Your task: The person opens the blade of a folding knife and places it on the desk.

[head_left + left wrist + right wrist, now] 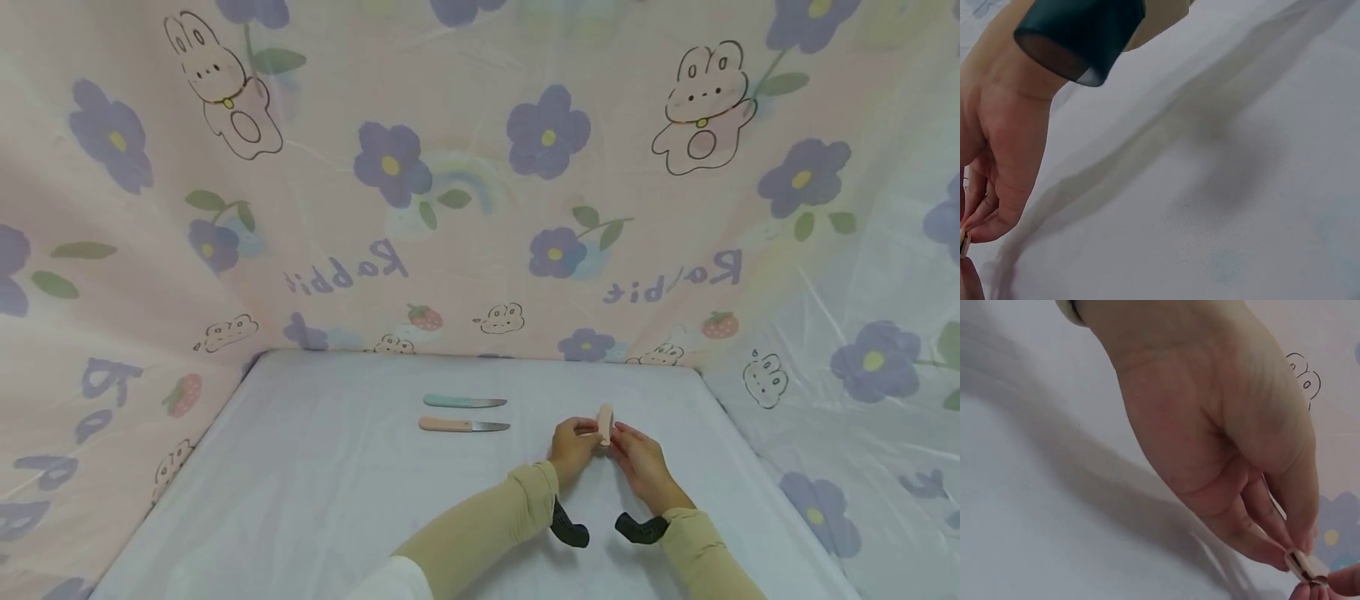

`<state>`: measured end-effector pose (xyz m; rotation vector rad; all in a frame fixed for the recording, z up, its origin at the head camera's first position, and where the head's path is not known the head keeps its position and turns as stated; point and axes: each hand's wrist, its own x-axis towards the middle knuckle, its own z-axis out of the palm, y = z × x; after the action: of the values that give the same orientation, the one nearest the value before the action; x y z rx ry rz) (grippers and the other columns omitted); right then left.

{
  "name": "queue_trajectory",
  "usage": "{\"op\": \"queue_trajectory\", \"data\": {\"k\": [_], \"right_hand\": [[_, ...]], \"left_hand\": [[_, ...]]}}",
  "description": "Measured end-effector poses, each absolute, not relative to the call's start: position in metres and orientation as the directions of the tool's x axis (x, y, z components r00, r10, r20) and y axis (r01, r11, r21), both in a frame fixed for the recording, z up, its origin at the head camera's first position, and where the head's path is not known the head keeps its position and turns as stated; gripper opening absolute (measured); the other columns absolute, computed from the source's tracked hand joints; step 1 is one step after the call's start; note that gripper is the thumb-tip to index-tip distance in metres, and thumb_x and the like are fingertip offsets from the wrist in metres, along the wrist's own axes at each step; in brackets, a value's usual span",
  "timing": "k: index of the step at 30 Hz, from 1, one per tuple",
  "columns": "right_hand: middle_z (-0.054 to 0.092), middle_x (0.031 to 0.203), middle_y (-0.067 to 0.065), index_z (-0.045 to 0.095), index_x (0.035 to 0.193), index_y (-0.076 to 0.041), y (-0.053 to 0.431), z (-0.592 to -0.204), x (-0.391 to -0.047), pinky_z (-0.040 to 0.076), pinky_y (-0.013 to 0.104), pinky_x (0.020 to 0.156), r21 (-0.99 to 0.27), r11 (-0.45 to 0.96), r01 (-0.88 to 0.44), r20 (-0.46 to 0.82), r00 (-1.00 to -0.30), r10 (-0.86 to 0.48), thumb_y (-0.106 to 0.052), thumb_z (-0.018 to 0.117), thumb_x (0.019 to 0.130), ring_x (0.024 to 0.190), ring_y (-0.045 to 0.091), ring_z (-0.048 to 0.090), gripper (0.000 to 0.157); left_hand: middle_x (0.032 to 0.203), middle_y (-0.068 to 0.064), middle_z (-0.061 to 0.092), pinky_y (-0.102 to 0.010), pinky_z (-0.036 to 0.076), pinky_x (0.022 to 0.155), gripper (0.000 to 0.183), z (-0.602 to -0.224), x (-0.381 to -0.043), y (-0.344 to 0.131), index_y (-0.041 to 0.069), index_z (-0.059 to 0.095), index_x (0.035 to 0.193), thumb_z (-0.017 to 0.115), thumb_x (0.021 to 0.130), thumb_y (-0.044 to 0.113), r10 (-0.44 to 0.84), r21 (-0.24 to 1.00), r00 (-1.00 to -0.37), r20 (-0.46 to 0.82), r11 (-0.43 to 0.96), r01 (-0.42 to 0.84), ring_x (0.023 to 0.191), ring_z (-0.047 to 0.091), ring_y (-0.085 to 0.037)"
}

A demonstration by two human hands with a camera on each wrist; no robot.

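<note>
A small pale pink oblong piece (pixel 605 423) stands roughly upright between the two hands, over the right part of the table. From its left side the left hand (pixel 574 451) pinches it with thumb and fingers. On the opposite side the right hand (pixel 647 468) grips it with its fingertips. The right wrist view shows a dark slot along the piece (pixel 1302 565), with fingertips of both hands close together around it. Only a sliver of the piece (pixel 964 242) enters the left wrist view. Fingers hide much of it, and I cannot tell its exact kind.
Left of the hands lie two small knives, one with a mint green handle (pixel 448 401) behind one with a peach handle (pixel 446 424); both blades point right. A white cloth covers the table (pixel 315 500). Printed fabric walls (pixel 465 283) rise at the back and sides.
</note>
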<state>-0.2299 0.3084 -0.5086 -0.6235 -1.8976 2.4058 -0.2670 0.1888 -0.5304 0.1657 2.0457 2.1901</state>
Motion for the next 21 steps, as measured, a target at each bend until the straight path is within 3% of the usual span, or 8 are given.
{"op": "queue_trajectory", "data": {"k": [4, 8, 15, 21], "right_hand": [[0.058, 0.107, 0.003, 0.038, 0.135, 0.009, 0.304, -0.509, -0.230, 0.048, 0.018, 0.083, -0.942, -0.303, 0.146, -0.219, -0.950, 0.224, -0.014, 0.051, 0.096, 0.092, 0.006, 0.057, 0.047], [0.061, 0.095, -0.002, 0.052, 0.120, 0.006, 0.296, -0.505, -0.229, 0.050, 0.018, 0.077, -0.949, -0.300, 0.098, -0.164, -0.965, 0.203, -0.017, 0.058, 0.093, 0.088, 0.007, 0.058, 0.035], [0.060, 0.095, 0.000, 0.040, 0.129, 0.011, 0.279, -0.492, -0.228, 0.049, 0.022, 0.083, -0.952, -0.257, 0.166, -0.215, -0.961, 0.174, -0.016, 0.053, 0.096, 0.089, 0.009, 0.058, 0.044], [0.060, 0.093, 0.003, 0.047, 0.117, 0.006, 0.267, -0.490, -0.226, 0.051, 0.024, 0.079, -0.961, -0.223, 0.162, -0.192, -0.974, 0.123, -0.020, 0.058, 0.094, 0.086, 0.012, 0.059, 0.036]], "left_hand": [[0.099, -0.012, 0.066, -0.027, 0.054, 0.071, 0.025, -0.527, -0.269, 0.177, -0.005, 0.062, 0.104, 0.066, 0.079, -0.007, 0.247, 0.985, -0.968, 0.034, -0.171, -0.009, 0.088, 0.063, -0.016], [0.107, -0.011, 0.064, -0.027, 0.054, 0.076, 0.030, -0.522, -0.268, 0.159, -0.004, 0.060, 0.110, 0.065, 0.081, -0.006, 0.321, 0.981, -0.946, 0.052, -0.194, -0.012, 0.095, 0.062, -0.019], [0.108, -0.005, 0.064, -0.028, 0.053, 0.077, 0.036, -0.513, -0.267, 0.130, 0.004, 0.058, 0.117, 0.067, 0.082, 0.001, 0.414, 0.990, -0.909, 0.056, -0.138, -0.002, 0.094, 0.062, -0.016], [0.101, -0.004, 0.063, -0.029, 0.054, 0.077, 0.034, -0.506, -0.262, 0.109, 0.004, 0.058, 0.117, 0.068, 0.084, 0.004, 0.428, 0.993, -0.903, 0.031, -0.118, -0.022, 0.090, 0.062, -0.015]]}}
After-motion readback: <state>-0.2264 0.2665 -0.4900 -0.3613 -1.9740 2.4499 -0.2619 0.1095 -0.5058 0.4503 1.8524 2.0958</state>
